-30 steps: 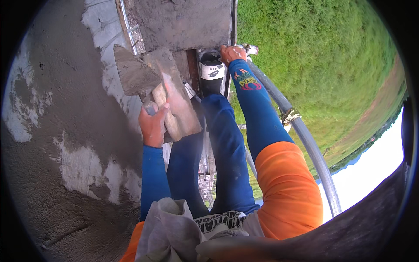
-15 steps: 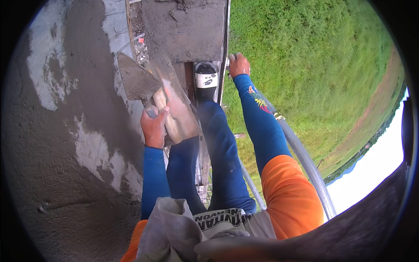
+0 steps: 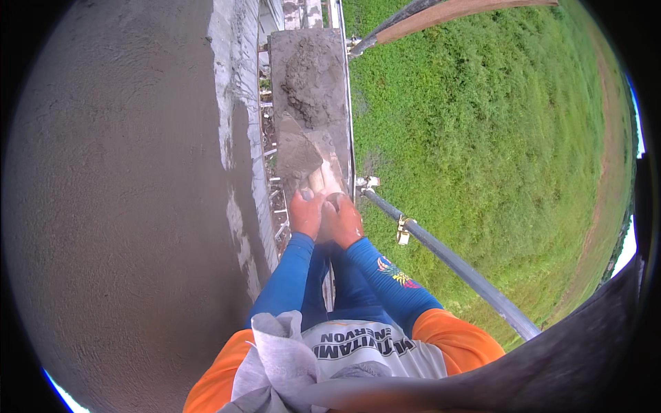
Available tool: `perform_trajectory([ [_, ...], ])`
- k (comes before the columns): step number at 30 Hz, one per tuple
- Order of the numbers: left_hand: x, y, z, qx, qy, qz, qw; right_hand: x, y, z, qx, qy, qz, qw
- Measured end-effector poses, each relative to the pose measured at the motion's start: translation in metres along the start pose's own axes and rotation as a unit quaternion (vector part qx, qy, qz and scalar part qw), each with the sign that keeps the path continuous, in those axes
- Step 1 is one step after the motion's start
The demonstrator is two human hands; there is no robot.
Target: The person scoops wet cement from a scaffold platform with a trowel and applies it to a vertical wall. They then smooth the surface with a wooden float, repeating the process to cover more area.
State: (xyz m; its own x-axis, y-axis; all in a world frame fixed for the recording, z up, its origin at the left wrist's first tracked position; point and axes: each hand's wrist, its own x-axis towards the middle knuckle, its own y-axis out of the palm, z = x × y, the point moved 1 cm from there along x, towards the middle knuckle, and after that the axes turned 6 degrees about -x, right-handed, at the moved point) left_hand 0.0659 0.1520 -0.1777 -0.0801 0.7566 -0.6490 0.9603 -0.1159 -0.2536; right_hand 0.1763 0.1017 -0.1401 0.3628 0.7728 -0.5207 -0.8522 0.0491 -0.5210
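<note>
My left hand [image 3: 306,215] is closed round the handle of a cement-smeared trowel [image 3: 297,153], with a wooden float [image 3: 329,168] held alongside. Just to its right, my right hand [image 3: 344,221] is closed at the lower end of the float, its fingers partly hidden. Grey mortar sits on the trowel's blade. Beyond both tools lies a long board [image 3: 279,58] bearing a rough mound of wet mortar [image 3: 306,82].
A freshly plastered wall [image 3: 117,172] fills the left. Steel scaffold pipes [image 3: 454,261] with clamps [image 3: 403,234] run along the right, high over grass [image 3: 482,138]. A wooden plank [image 3: 468,10] crosses at the upper right.
My right hand has left the scaffold rail and moved down-left to the float beside my left hand. The view has shifted, bringing more of the mortar board and walkway into sight.
</note>
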Motion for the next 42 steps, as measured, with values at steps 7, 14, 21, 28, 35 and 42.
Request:
perform_trajectory([
  [7,-0.023,0.004,-0.072,0.015,0.065,0.033,0.997,0.002,-0.039,0.027,0.075,-0.001,0.0,0.997],
  [14,-0.049,0.006,-0.119,-0.18,0.008,0.146,0.973,-0.014,-0.069,0.066,0.05,-0.003,-0.065,0.997],
  [21,-0.054,-0.003,-0.144,-0.213,0.045,0.237,0.947,-0.024,-0.083,0.078,0.047,-0.194,-0.12,0.972],
  [28,-0.056,-0.003,-0.143,-0.171,0.111,0.178,0.963,-0.035,-0.108,0.099,0.331,-0.048,0.2,0.921],
  [35,-0.081,-0.025,-0.171,-0.085,0.21,0.186,0.956,-0.048,-0.122,0.131,0.437,-0.043,0.253,0.862],
  [42,-0.072,-0.03,-0.199,0.057,0.286,0.168,0.942,-0.052,-0.129,0.142,0.389,-0.063,0.06,0.917],
])
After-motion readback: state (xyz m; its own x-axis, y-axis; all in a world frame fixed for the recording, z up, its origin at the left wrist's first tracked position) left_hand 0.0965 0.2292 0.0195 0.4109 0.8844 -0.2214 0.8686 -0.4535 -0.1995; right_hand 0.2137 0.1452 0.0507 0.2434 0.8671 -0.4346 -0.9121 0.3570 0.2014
